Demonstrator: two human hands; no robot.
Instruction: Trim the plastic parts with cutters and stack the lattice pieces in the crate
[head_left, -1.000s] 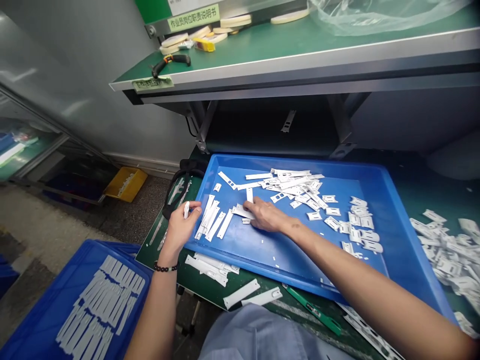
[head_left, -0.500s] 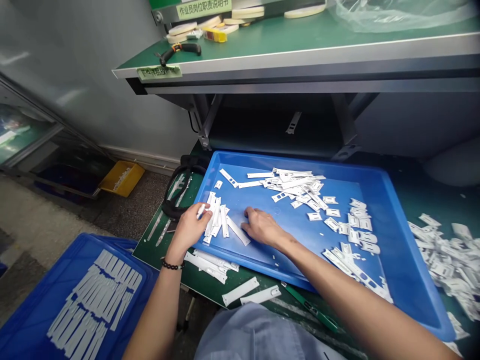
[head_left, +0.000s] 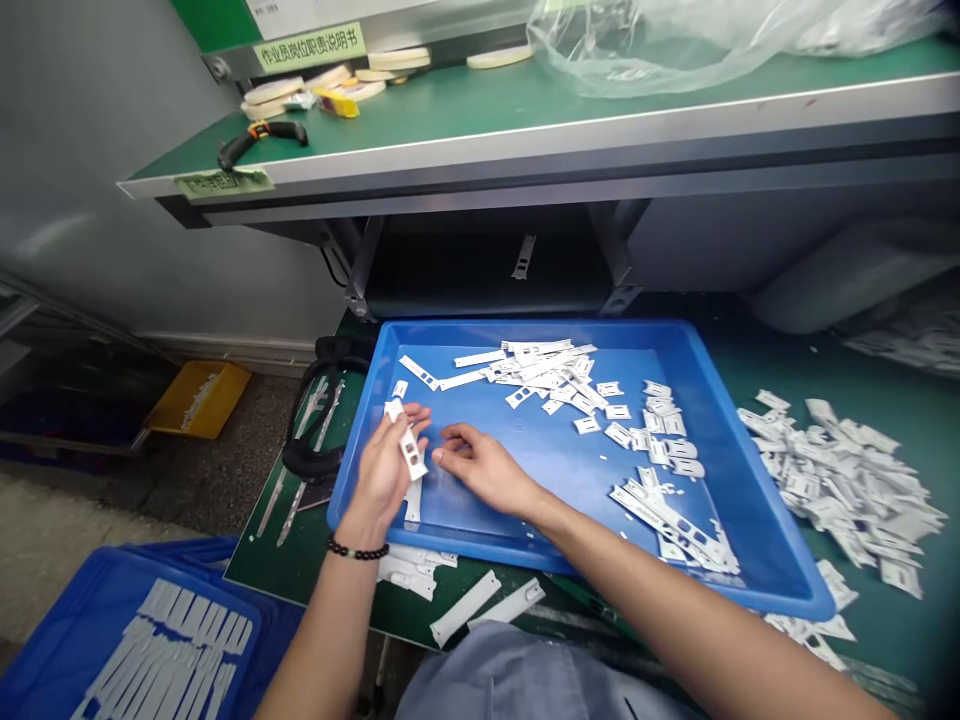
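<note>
My left hand (head_left: 386, 465) is turned palm up over the left end of a blue tray (head_left: 757, 440). Its fingers are curled round a white plastic strip (head_left: 411, 452) with square holes; whether more strips lie beneath it I cannot tell. Under that hand, part of another white strip (head_left: 413, 502) rests on the tray floor. Just to the right hovers my right hand (head_left: 484, 468), thumb and fingers loosely bent and apart, with nothing visible in it. Farther back in the tray lies a heap of white strips (head_left: 544, 365).
Small white pieces (head_left: 664, 425) and more strips (head_left: 675, 520) occupy the tray's right side. A large white pile (head_left: 847, 480) lies beyond its right wall. Cutting pliers (head_left: 259, 140) and tape rolls (head_left: 274, 90) sit on the shelf. A blue bin (head_left: 45, 610) stands lower left.
The loose strips at the tray's left end have mostly left the floor, and my left hand has turned palm up with a strip in it. The view has shifted right.
</note>
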